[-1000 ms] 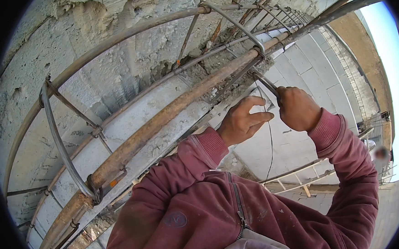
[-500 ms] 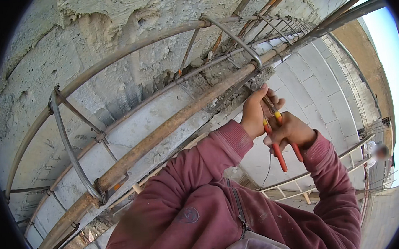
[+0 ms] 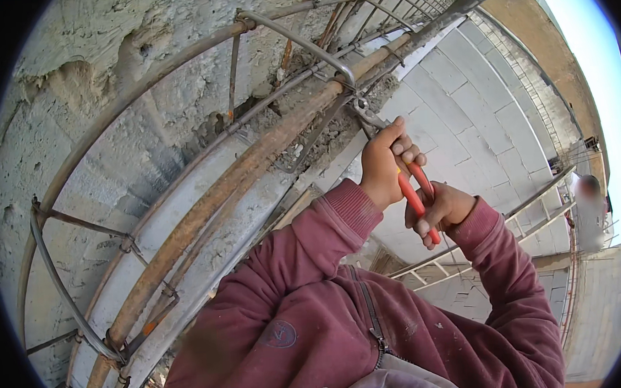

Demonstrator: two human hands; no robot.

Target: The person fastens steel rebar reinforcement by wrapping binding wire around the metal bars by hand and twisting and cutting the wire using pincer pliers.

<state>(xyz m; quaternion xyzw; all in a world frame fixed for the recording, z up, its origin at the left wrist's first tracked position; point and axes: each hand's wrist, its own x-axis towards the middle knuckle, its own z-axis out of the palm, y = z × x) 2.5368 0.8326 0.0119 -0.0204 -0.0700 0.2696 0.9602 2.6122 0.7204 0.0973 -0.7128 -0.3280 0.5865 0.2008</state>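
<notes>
A pair of red-handled pliers [image 3: 411, 196] slants up toward the rebar cage, its metal head close below a bent stirrup [image 3: 301, 41] where that meets the near rusty bar [image 3: 278, 135]. My left hand [image 3: 383, 164] wraps around the upper part of the pliers, thumb pointing up along them. My right hand [image 3: 445, 208] is closed around the lower handles. Fingers partly hide the tool's middle. Whether the jaws touch any wire or the bar is too small to tell.
Behind the cage rises a rough concrete wall [image 3: 121, 113]. Grey block paving or walling [image 3: 461, 99] spreads below to the right, with a wooden ladder-like frame [image 3: 484, 237] lower down. Another person [image 3: 591, 209] stands far off at the right.
The pliers have moved up toward the stirrup joint, and their handles are closer together. My right hand has drawn nearer to my left. The view has shifted, so the cage sits farther left.
</notes>
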